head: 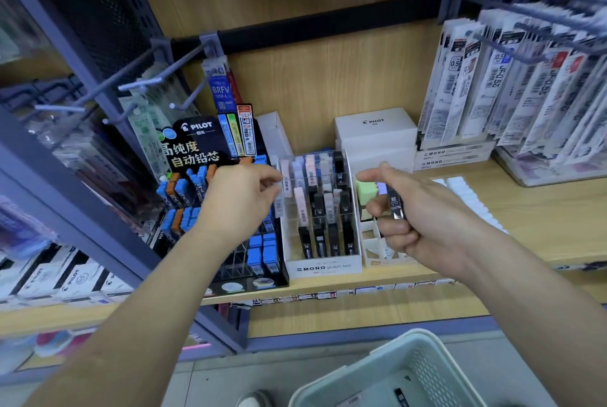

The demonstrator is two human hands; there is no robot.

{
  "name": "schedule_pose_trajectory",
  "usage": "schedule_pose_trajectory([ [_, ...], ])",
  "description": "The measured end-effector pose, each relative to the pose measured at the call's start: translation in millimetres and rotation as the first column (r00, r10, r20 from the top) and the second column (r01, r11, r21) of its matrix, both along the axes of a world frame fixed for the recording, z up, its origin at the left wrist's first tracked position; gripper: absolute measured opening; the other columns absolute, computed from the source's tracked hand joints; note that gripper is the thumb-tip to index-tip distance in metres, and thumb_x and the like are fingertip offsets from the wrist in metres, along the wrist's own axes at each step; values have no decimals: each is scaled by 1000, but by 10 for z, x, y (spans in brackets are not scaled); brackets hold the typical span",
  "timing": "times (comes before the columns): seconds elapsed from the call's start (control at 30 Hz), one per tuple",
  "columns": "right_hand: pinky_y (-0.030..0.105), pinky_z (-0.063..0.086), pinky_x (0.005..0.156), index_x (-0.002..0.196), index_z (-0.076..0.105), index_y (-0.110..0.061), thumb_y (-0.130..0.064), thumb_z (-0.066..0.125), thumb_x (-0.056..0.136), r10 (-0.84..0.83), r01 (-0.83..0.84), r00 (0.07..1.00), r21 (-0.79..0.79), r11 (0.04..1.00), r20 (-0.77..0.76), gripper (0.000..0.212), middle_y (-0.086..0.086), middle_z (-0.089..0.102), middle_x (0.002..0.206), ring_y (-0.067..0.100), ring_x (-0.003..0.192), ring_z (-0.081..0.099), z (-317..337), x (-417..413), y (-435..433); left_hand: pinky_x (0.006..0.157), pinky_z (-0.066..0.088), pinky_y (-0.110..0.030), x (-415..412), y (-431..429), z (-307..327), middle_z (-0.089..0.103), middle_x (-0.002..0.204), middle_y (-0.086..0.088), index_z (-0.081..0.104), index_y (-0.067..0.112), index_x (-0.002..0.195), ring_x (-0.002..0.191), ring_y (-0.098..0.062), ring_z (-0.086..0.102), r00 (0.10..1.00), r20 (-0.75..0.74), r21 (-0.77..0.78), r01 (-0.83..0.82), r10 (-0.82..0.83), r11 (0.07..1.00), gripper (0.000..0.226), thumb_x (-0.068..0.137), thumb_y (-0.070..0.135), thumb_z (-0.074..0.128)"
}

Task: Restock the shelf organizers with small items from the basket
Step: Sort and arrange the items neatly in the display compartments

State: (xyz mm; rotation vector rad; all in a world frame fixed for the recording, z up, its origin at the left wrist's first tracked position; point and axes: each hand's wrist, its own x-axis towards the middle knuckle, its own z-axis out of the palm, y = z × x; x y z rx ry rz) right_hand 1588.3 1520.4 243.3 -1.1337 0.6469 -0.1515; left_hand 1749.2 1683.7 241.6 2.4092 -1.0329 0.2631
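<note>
I'm seating a pale case [286, 184] in the organizer [323, 268], left hand [243, 199] pinching it, right hand [427, 222] gripping a dark case [395, 204] for the next slot.

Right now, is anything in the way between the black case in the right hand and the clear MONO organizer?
Nothing visible. The right hand holds the black case just right of the MONO organizer, with open air between; the left hand is at the organizer's left edge, off that path.

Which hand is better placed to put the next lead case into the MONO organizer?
Right. The right hand holds a black lead case just beside the MONO organizer. The left hand curls at its left edge; what it holds is unclear.
</note>
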Motion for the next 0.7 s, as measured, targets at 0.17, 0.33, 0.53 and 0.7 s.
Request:
schedule_pose_trajectory([
  [0.17,18,17,38,103,67,-9,-27,46,99,-14,12,1000,81,997,19,27,2,46,64,9,45,27,3,9,1,85,53,-27,49,-62,-41,69,87,4,73,15,103,81,-11,62,998,-47,-58,-44,41,997,17,88,19,67],
  [0.33,21,32,42,108,69,-11,-30,46,102,2,-4,999,38,999,48,30,3,49,70,14,54,46,4,-36,-24,78,47,-13,66,-100,-102,68,88,6,71,20,101,77,-8,58,999,-9,14,-48,48,999,13,90,23,65],
  [0.53,21,45,41,111,70,-16,-31,55,96,45,-45,995,-10,999,89,26,7,52,79,18,53,59,-8,-96,-16,69,51,-32,109,-158,-266,69,86,4,68,26,97,82,-16,57,993,119,187,-46,24,981,10,91,30,60],
  [0.7,23,57,55,116,62,-2,-7,54,95,112,-113,991,9,994,76,23,3,54,90,17,59,65,-20,-124,-19,58,44,-28,131,-196,-369,65,76,6,67,24,82,84,-18,49,965,263,312,-80,-5,947,11,88,17,61],
])
